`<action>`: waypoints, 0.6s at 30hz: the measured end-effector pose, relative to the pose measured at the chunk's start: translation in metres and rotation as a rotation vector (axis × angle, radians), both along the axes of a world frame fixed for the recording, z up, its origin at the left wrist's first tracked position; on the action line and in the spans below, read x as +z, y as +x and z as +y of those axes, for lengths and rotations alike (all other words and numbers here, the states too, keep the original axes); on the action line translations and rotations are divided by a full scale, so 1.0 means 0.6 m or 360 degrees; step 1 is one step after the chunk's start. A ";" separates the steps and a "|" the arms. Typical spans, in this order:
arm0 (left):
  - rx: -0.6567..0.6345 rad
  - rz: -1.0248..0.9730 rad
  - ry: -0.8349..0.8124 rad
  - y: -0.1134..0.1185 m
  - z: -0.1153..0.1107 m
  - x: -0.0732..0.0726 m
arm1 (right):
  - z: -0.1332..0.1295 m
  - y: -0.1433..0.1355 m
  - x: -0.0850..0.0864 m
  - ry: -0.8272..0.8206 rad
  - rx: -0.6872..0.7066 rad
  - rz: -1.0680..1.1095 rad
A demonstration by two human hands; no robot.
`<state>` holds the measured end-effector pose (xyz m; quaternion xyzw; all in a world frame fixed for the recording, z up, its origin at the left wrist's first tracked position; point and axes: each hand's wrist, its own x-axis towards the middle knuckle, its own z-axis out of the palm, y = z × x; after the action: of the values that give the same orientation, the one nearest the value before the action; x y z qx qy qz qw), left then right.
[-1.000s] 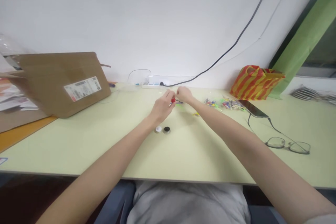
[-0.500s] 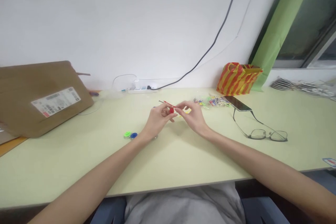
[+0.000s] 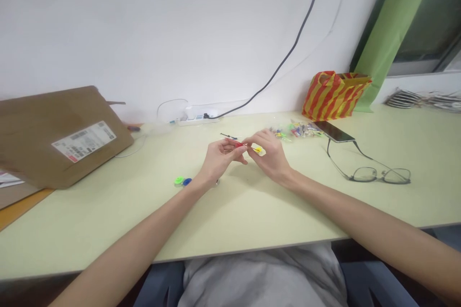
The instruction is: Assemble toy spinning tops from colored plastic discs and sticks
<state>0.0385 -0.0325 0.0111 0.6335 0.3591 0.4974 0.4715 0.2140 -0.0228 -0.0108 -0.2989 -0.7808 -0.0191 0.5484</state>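
A small red plastic piece (image 3: 235, 142) is pinched in the fingers of my left hand (image 3: 220, 159), above the table. My right hand (image 3: 268, 153) meets it from the other side, its thumb and fingertips closed at the piece's right end. A thin dark stick (image 3: 226, 135) shows just beyond the left fingers; whether it is attached to the red piece I cannot tell. Something yellow (image 3: 259, 150) shows through the gap in my right hand. By my left wrist lie a green round piece (image 3: 179, 180) and a blue round piece (image 3: 187, 182).
Bags of small coloured parts (image 3: 300, 130) lie behind my right hand. Farther right are a phone (image 3: 334, 131), eyeglasses (image 3: 374, 175) and a striped bag (image 3: 333, 96). A cardboard package (image 3: 68, 129) leans at left. A power strip (image 3: 198, 119) sits against the wall.
The view has shifted slightly. The red piece has been turned in my fingers, so its round red part no longer shows below them. Both hands stay together around it.
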 end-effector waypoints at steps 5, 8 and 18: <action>0.0008 0.0050 -0.0007 -0.001 0.004 -0.001 | -0.004 -0.002 0.004 -0.0056 0.0015 0.0098; -0.0004 0.0075 0.0003 -0.004 0.009 -0.007 | -0.006 -0.001 0.008 -0.0071 0.0012 0.0077; -0.0028 0.0098 0.0016 -0.009 0.010 -0.016 | -0.011 0.002 0.010 -0.0050 0.0142 0.0029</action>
<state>0.0331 -0.0265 0.0014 0.6541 0.3653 0.4752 0.4614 0.2151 -0.0296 -0.0047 -0.2725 -0.7884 0.0202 0.5511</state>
